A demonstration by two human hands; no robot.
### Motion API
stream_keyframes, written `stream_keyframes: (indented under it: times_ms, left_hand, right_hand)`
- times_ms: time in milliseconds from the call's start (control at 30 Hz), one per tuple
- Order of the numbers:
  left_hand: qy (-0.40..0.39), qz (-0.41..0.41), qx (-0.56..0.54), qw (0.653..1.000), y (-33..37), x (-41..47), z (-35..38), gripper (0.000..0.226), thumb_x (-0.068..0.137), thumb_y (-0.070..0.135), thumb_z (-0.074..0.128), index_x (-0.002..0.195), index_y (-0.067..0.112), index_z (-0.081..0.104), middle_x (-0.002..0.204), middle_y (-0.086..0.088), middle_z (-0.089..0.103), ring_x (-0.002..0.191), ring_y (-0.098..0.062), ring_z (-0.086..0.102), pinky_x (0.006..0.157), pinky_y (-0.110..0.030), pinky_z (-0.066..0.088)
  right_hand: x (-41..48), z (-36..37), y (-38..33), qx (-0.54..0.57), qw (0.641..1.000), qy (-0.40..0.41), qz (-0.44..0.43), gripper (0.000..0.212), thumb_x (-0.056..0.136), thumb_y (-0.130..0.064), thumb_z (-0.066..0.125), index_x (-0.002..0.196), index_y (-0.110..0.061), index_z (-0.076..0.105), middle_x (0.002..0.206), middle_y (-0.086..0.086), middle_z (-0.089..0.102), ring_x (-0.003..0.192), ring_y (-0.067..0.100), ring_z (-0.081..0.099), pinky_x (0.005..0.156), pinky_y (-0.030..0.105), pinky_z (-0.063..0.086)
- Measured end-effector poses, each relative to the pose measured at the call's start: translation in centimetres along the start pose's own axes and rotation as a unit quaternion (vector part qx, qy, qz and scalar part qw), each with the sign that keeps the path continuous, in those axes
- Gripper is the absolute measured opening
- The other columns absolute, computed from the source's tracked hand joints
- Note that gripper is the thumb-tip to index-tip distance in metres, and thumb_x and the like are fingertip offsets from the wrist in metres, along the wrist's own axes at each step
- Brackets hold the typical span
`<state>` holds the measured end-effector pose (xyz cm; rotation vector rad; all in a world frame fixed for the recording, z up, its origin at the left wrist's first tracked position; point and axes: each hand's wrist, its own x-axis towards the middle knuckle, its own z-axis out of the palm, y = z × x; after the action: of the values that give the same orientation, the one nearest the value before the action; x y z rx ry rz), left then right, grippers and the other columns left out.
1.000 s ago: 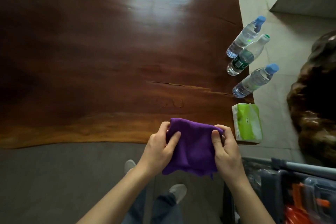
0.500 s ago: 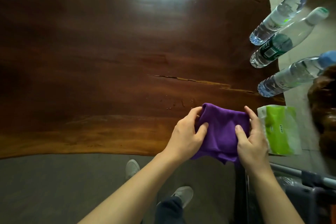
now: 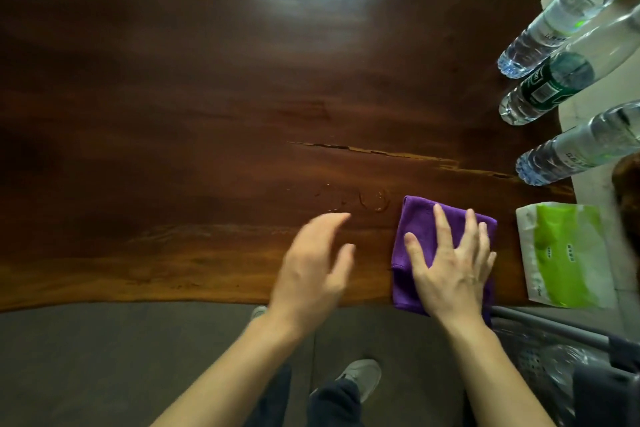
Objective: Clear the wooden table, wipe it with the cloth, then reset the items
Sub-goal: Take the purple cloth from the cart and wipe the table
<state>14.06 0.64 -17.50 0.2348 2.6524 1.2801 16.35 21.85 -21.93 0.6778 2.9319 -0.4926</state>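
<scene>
A folded purple cloth lies flat on the dark wooden table near its front right edge. My right hand presses down on the cloth with fingers spread. My left hand hovers just left of it, open and blurred, holding nothing. A few small wet marks show on the wood beside the cloth. Three clear water bottles stand along the table's right edge. A green and white tissue pack lies right of the cloth.
A long crack runs across the tabletop. A grey cart with a bar and basket stands at the lower right. My shoes are on the grey floor below the table's front edge. A brown carved shape sits at the far right.
The cloth was held up in both hands; now it lies flat on the table under my right palm. My left hand has let go and moved away to the left.
</scene>
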Motion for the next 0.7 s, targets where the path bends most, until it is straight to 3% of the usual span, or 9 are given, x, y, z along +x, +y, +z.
stream_keyframes:
  times_ms: [67,133,267,467,700]
  left_hand:
    - [0.072,-0.027,0.076,0.994,-3.0,-0.6,-3.6,0.043,0.095,0.017,0.063,0.137,0.013,0.057,0.139,-0.003,0.058,0.13,-0.008,0.048,0.113,-0.016,0.032]
    - [0.103,-0.073,0.157,0.98,-6.4,-1.0,-6.6,0.045,0.092,0.016,0.066,0.136,0.009,0.057,0.142,-0.009,0.056,0.134,-0.02,0.047,0.114,-0.026,0.03]
    - [0.042,-0.129,0.259,0.956,-10.8,-1.8,-9.3,0.057,0.092,0.029,0.067,0.145,0.014,0.05,0.157,-0.014,0.039,0.147,-0.031,0.031,0.119,-0.048,0.027]
    - [0.028,-0.115,0.272,0.955,-11.6,-1.9,-8.8,0.058,0.094,0.037,0.064,0.147,0.021,0.049,0.161,-0.014,0.031,0.152,-0.031,0.021,0.123,-0.051,0.02]
    - [0.026,-0.107,0.272,0.956,-11.7,-2.0,-8.8,0.059,0.093,0.039,0.063,0.148,0.022,0.048,0.162,-0.014,0.029,0.153,-0.031,0.019,0.123,-0.052,0.019]
  right_hand:
    - [0.1,0.9,-0.6,-0.025,1.0,-0.004,0.013,0.074,0.091,-0.066,0.032,0.157,-0.034,0.027,0.167,0.016,0.011,0.153,0.038,0.005,0.119,0.065,0.011]
    - [0.3,1.4,-1.0,-0.029,0.999,0.019,0.028,0.071,0.092,-0.063,0.034,0.156,-0.033,0.03,0.167,0.016,0.013,0.153,0.038,0.009,0.117,0.064,0.015]
    - [0.7,2.1,-2.2,-0.02,0.998,0.044,0.042,0.066,0.095,-0.058,0.035,0.155,-0.03,0.034,0.166,0.016,0.019,0.151,0.037,0.015,0.113,0.062,0.02]
    - [1.4,2.9,-5.2,-0.004,0.999,0.051,0.002,0.06,0.098,-0.052,0.035,0.153,-0.028,0.041,0.164,0.013,0.026,0.149,0.034,0.019,0.112,0.059,0.024]
    - [0.0,4.6,-10.5,-0.008,0.99,0.014,-0.139,0.054,0.099,-0.051,0.042,0.148,-0.03,0.047,0.162,0.009,0.031,0.148,0.032,0.024,0.112,0.053,0.027]
